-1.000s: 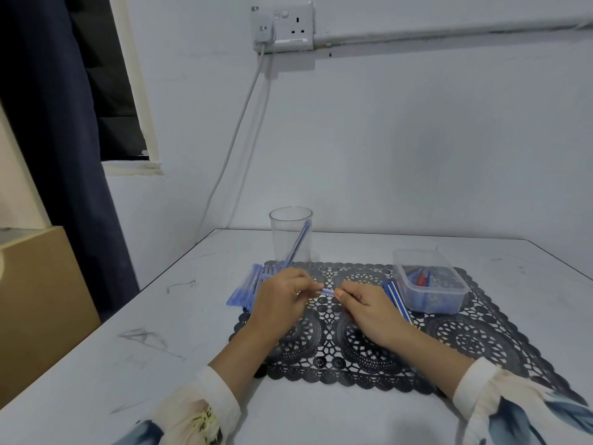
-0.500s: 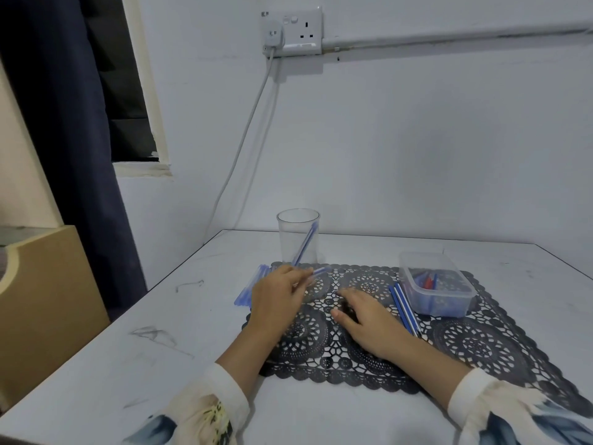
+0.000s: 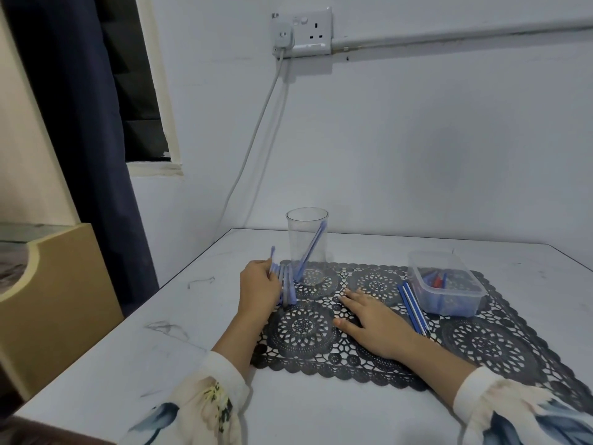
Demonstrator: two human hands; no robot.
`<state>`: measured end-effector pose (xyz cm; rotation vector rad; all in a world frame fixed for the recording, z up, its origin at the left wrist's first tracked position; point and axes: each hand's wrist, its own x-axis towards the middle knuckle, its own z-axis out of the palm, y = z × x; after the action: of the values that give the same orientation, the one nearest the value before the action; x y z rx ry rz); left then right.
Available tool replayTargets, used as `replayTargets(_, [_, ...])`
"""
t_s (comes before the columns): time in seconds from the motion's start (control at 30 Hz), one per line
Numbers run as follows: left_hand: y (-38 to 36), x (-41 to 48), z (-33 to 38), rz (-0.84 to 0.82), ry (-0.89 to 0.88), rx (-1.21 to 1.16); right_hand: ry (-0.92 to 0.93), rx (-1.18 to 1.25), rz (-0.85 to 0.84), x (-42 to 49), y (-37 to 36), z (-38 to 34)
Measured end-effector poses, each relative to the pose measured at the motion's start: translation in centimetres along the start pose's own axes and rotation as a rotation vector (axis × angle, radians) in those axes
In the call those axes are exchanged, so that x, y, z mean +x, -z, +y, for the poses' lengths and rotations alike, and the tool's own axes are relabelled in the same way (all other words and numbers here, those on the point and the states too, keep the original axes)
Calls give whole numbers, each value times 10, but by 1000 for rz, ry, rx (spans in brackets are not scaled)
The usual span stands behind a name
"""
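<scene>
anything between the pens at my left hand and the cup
Nothing visible. The blue pens at the left hand sit just beside the clear cup, its mouth open, one pen leaning inside. The right hand rests apart on the mat.

White table (image 3: pixel 160 364), far edge against wall. Dark lace mat (image 3: pixel 481 345) lies flat on it, centre to right, stopping short of front and far edges. Grey scuff marks (image 3: pixel 163 326) on bare top between mat and left edge. Left hand (image 3: pixel 260 284) rests on table just off mat's left edge, gripping blue pens (image 3: pixel 287 284), their lower ends down at that edge.
</scene>
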<state>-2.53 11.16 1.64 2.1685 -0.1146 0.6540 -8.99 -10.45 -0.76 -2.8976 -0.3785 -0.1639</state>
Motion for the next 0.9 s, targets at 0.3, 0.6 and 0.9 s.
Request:
replayTargets(0.3, [-8,6,-9,-49,18,63,-4,4,-27,0,2,-2])
replayTargets(0.6, [-13,5,-1,-173,10,77,-3,-1,-38,-1,3,-2])
replayTargets(0.9, [-17,4,0,-212,85,16,2,-18,-47,1,3,-2])
